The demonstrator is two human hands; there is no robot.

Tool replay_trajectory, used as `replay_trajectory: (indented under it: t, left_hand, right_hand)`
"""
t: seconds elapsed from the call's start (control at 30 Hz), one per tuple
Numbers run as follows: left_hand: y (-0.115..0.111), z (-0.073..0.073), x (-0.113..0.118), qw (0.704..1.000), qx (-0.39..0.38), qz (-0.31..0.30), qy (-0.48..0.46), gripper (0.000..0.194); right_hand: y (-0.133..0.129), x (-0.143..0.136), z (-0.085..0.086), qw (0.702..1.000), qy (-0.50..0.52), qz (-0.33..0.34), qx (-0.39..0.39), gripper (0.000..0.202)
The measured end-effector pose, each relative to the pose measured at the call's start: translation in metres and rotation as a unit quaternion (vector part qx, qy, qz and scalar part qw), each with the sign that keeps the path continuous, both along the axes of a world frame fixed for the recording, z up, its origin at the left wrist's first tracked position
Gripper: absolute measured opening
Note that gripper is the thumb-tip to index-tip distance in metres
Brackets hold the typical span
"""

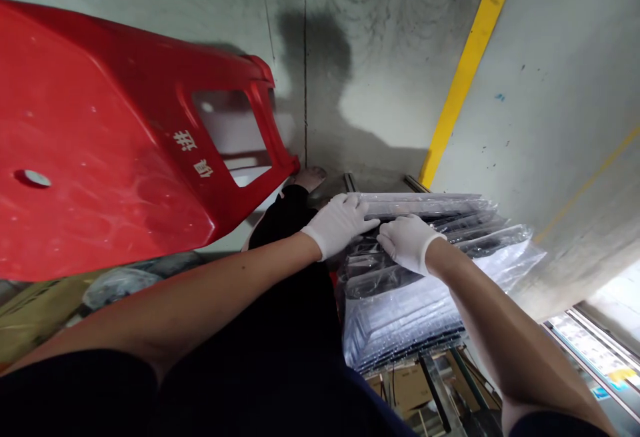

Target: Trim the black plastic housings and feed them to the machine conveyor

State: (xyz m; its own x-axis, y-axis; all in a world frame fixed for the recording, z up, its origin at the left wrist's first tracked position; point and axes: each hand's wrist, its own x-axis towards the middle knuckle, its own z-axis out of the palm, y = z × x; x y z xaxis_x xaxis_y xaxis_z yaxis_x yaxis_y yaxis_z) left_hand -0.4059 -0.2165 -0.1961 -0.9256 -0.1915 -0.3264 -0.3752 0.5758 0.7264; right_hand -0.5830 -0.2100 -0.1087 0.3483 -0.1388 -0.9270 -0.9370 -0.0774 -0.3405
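A stack of flat pieces in clear plastic wrapping (400, 304) lies on a metal frame in front of my body. My left hand (341, 224), in a white glove, rests on the stack's near left edge with its fingers apart. Just to its right, my right hand (407, 242), also gloved in white, has its fingers curled down at the plastic among the dark wrapped pieces. What its fingertips hold, if anything, is hidden. The two hands are close together, near a long wrapped piece (420, 204) along the stack's edge.
A large red plastic stool (125, 137) with white characters stands at the left. Under it, at the lower left, are cardboard (35, 324) and a plastic bag (123, 285). A yellow line (470, 67) crosses the floor. Cardboard boxes (413, 384) show below the metal frame.
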Motion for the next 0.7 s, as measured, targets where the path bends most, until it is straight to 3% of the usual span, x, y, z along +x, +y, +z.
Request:
replay_trajectory:
  t: [0.2, 0.5, 0.7]
  left_hand:
    - [0.000, -0.006, 0.000, 1.000, 0.011, 0.011, 0.021, 0.029]
    - [-0.001, -0.006, -0.013, 0.997, 0.021, -0.028, 0.073, 0.015]
    - [0.017, -0.003, 0.002, 0.997, 0.023, 0.027, 0.061, 0.021]
  right_hand:
    - [0.003, 0.008, 0.004, 1.000, 0.000, -0.002, 0.021, 0.040]
    - [0.003, 0.017, 0.007, 1.000, 0.013, -0.007, 0.020, 0.040]
    - [0.002, 0.016, 0.017, 1.000, 0.010, 0.000, 0.022, 0.040]
